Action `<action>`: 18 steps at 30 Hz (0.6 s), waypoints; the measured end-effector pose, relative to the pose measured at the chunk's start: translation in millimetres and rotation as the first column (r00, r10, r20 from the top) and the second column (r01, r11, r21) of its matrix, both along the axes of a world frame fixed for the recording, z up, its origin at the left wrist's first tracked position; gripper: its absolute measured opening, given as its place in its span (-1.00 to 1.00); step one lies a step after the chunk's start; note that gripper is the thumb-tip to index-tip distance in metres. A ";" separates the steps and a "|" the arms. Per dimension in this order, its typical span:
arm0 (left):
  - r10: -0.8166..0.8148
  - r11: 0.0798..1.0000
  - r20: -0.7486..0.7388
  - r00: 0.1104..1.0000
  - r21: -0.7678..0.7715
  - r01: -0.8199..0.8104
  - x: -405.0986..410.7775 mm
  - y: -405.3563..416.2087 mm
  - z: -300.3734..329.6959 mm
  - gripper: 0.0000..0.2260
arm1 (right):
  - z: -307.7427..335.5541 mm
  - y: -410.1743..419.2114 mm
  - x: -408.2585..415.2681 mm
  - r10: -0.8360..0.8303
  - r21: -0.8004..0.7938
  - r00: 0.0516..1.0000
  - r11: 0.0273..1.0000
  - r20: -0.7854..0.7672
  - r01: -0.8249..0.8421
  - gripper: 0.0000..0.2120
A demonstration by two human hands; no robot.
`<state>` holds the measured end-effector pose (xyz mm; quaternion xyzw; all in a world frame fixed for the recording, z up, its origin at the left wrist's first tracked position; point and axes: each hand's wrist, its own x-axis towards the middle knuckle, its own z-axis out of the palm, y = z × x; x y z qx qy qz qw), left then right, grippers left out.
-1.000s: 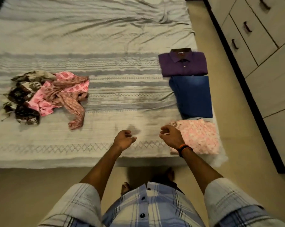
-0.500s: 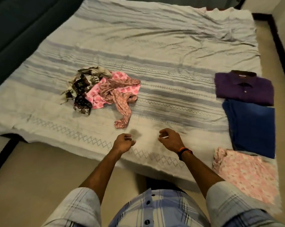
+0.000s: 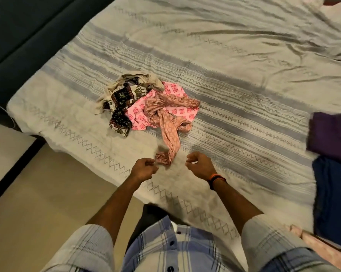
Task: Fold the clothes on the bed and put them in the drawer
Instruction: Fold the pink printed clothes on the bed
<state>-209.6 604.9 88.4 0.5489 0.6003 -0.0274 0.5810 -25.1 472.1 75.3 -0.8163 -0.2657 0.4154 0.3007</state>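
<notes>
While three garments already lie folded at the right edge of the bed (image 3: pixel 214 55), the job looks only partly done, judging from how things sit. Well off to the right of the right hand (image 3: pixel 200 166) lies a folded purple shirt (image 3: pixel 330 132), a folded dark blue garment (image 3: pixel 334 195) just nearer the person, and, at the frame's lower right corner, a strip of a pale pink printed piece (image 3: pixel 320 250). Ahead of both hands, a short reach farther onto the bed, sits the unfolded heap (image 3: pixel 146 107): a beige and dark patterned piece on its left, a bright pink one with square prints in the middle, and a dusty-pink patterned garment (image 3: pixel 169 134) whose long tail trails back to end between the two hands, just beside the left hand (image 3: pixel 145 169). Each hand's grip is loosely curled and has hold of nothing; the left hand's fingertips are near that tail, though whether they touch it cannot be told. So at least these heaped pieces remain to be folded. No drawer shows in this view, so what it holds cannot be told, and the folded clothes on the bed have yet to go into it.
</notes>
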 end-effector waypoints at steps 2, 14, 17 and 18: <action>-0.023 1.000 -0.011 1.000 -0.018 0.022 10.1 18.7 -6.1 -0.68 | -4.4 19.4 7.1 0.019 -0.029 1.000 0.999 0.005 -0.019 -0.75; -0.196 0.975 -0.084 0.977 -0.122 0.185 83.8 142.9 -76.5 -0.82 | -51.8 132.9 47.5 -0.036 -0.225 0.999 0.974 -0.008 0.034 -0.71; -0.217 0.968 -0.094 0.972 -0.153 0.201 102.3 167.7 -95.7 -0.80 | -64.7 160.9 58.0 -0.040 -0.258 0.999 0.965 -0.007 0.036 -0.69; -0.224 0.966 -0.093 0.970 -0.154 0.208 107.4 174.0 -101.3 -0.81 | -69.2 168.0 60.4 -0.044 -0.260 0.999 0.965 -0.014 0.039 -0.69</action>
